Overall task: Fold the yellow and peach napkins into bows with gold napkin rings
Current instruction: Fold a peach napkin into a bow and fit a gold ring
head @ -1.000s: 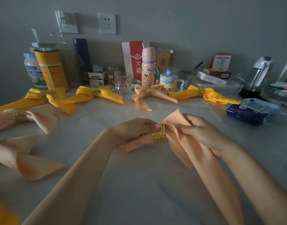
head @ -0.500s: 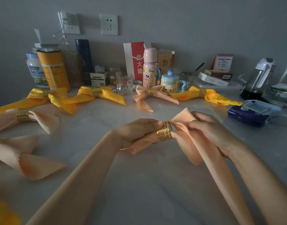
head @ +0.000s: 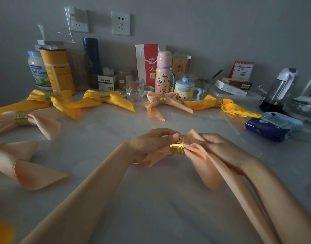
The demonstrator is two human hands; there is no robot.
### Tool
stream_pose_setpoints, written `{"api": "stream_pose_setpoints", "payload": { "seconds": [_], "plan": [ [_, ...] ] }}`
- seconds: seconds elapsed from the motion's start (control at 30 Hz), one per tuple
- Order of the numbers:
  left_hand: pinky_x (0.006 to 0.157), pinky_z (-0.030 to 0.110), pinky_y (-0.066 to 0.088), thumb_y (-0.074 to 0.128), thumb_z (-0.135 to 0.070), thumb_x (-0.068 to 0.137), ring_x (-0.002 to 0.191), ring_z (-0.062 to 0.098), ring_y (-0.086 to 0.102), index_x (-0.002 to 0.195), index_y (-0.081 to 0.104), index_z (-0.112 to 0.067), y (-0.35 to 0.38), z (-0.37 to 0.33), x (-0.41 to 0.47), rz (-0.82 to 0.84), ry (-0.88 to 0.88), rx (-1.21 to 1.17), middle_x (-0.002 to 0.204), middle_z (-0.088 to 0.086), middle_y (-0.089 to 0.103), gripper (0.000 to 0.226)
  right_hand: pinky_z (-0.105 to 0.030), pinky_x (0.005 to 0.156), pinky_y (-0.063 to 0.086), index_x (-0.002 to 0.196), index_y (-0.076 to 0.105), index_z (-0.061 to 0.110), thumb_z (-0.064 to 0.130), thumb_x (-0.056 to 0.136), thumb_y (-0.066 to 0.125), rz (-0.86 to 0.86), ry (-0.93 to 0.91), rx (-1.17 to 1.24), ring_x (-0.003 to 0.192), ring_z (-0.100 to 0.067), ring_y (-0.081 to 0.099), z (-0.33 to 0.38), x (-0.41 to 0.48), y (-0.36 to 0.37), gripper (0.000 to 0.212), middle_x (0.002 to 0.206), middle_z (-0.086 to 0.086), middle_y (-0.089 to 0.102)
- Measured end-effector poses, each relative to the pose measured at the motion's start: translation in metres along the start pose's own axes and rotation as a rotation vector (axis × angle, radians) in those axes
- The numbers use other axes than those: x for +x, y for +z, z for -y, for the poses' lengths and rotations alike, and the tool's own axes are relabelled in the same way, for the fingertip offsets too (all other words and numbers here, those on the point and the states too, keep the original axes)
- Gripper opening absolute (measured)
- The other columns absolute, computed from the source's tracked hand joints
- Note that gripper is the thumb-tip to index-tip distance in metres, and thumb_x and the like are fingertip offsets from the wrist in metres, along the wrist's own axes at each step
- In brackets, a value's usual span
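Observation:
A peach napkin [head: 206, 164] runs through a gold napkin ring [head: 178, 146] at the table's middle. My left hand [head: 151, 143] pinches the ring and the napkin end to its left. On the ring's right side my right hand [head: 220, 148] grips the gathered cloth, and a long tail hangs toward me. Finished bows lie around: three yellow ones [head: 51, 101] [head: 107, 99] [head: 227, 106], a peach bow [head: 161, 103] at the back, and two peach bows [head: 26, 120] [head: 19, 164] at the left.
Along the wall stand tins [head: 56, 71], a dark flask [head: 92, 59], a glass [head: 135, 88], a pink bottle [head: 163, 73], a cartoon mug [head: 184, 88], boxes and a kettle [head: 281, 88]. A blue tissue pack [head: 271, 127] lies at the right. The marble table [head: 151, 199] spreads toward me.
The ring has slid slightly right along the napkin and the cloth at its right is bunched tighter. Both hands stay on the napkin.

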State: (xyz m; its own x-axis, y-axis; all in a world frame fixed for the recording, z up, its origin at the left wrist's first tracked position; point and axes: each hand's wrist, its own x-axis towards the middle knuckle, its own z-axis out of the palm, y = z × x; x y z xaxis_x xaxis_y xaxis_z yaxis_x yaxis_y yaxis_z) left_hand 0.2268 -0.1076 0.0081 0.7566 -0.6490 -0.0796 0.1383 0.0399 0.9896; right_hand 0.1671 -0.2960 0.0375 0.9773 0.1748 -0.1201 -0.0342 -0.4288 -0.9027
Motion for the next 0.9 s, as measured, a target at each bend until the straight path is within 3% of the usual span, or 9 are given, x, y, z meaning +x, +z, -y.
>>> {"api": "stream_pose_setpoints", "payload": {
  "seconds": [0.1,0.17,0.3,0.4,0.5,0.6,0.7,0.8,0.9],
  "plan": [
    [0.076,0.023,0.048,0.057,-0.03,0.074,0.084,0.017,0.058,0.106,0.058,-0.008,0.004,0.005,0.001,0.002,-0.009,0.029,0.097,0.01,0.061,0.039,-0.012,0.055,0.038,0.073,0.065,0.017,0.028,0.094,0.05,0.02,-0.084,-0.249,0.054,0.006,0.05,0.0,0.001,-0.001,0.028,0.059,0.013,0.061],
    [0.078,0.024,0.049,0.056,-0.025,0.081,0.084,0.018,0.059,0.105,0.058,-0.007,0.006,0.009,0.001,0.003,-0.007,0.047,0.097,0.011,0.062,0.03,-0.018,0.058,0.035,0.065,0.059,0.012,0.031,0.095,0.048,0.019,-0.144,-0.438,0.057,0.002,0.043,0.0,0.002,0.001,0.037,0.058,0.01,0.052],
    [0.081,0.029,0.049,0.051,-0.01,0.092,0.085,0.021,0.06,0.103,0.057,-0.007,0.006,0.009,0.0,-0.021,-0.024,0.094,0.094,0.011,0.062,0.013,-0.028,0.058,0.032,0.055,0.042,0.025,0.017,0.095,0.048,0.008,-0.182,-0.792,0.06,-0.012,0.042,0.001,0.002,0.009,0.041,0.058,0.004,0.045],
    [0.085,0.034,0.047,0.052,-0.012,0.092,0.089,0.022,0.059,0.106,0.057,-0.009,0.004,0.008,0.0,-0.043,-0.049,0.171,0.097,0.011,0.062,0.015,-0.026,0.055,0.029,0.057,0.034,0.029,0.016,0.095,0.044,-0.005,-0.183,-0.96,0.061,-0.015,0.043,0.006,-0.001,0.018,0.041,0.062,0.004,0.041],
    [0.092,0.039,0.047,0.053,-0.013,0.092,0.092,0.022,0.059,0.106,0.058,-0.01,0.006,0.007,-0.001,-0.036,-0.053,0.212,0.098,0.01,0.062,0.015,-0.025,0.054,0.028,0.06,0.038,0.025,0.02,0.095,0.043,-0.004,-0.174,-0.988,0.064,-0.017,0.046,0.006,0.0,0.021,0.035,0.063,0.005,0.041],
    [0.086,0.032,0.052,0.055,-0.011,0.091,0.087,0.019,0.062,0.103,0.059,-0.012,0.008,0.006,-0.002,-0.011,-0.059,0.211,0.096,0.01,0.063,0.013,-0.024,0.051,0.025,0.057,0.036,0.021,0.024,0.09,0.048,-0.035,-0.158,-0.993,0.057,-0.014,0.04,0.002,0.0,0.024,0.036,0.059,0.003,0.038],
    [0.086,0.031,0.052,0.066,-0.02,0.075,0.085,0.017,0.064,0.105,0.059,-0.014,0.011,0.006,-0.004,-0.022,-0.062,0.172,0.096,0.008,0.065,0.031,-0.026,0.052,0.033,0.055,0.047,0.017,0.029,0.08,0.06,-0.185,-0.161,-0.801,0.055,-0.014,0.045,-0.004,0.005,0.018,0.03,0.059,-0.002,0.051],
    [0.075,0.02,0.053,0.078,-0.034,0.059,0.078,0.008,0.067,0.107,0.058,-0.014,0.014,0.003,-0.002,-0.085,-0.063,0.189,0.096,0.004,0.067,0.056,-0.023,0.057,0.039,0.08,0.056,0.023,0.025,0.077,0.07,-0.332,-0.226,-0.446,0.063,-0.009,0.056,-0.009,0.009,0.012,0.014,0.066,0.004,0.06],
    [0.082,0.029,0.051,0.084,-0.052,0.053,0.083,0.017,0.065,0.094,0.064,-0.011,0.023,0.002,0.004,-0.213,-0.028,0.269,0.091,0.009,0.068,0.061,-0.025,0.059,0.039,0.081,0.055,0.027,0.019,0.081,0.067,-0.344,-0.303,-0.416,0.06,-0.005,0.052,-0.014,0.013,0.015,0.015,0.066,0.005,0.058]
  ]
}}
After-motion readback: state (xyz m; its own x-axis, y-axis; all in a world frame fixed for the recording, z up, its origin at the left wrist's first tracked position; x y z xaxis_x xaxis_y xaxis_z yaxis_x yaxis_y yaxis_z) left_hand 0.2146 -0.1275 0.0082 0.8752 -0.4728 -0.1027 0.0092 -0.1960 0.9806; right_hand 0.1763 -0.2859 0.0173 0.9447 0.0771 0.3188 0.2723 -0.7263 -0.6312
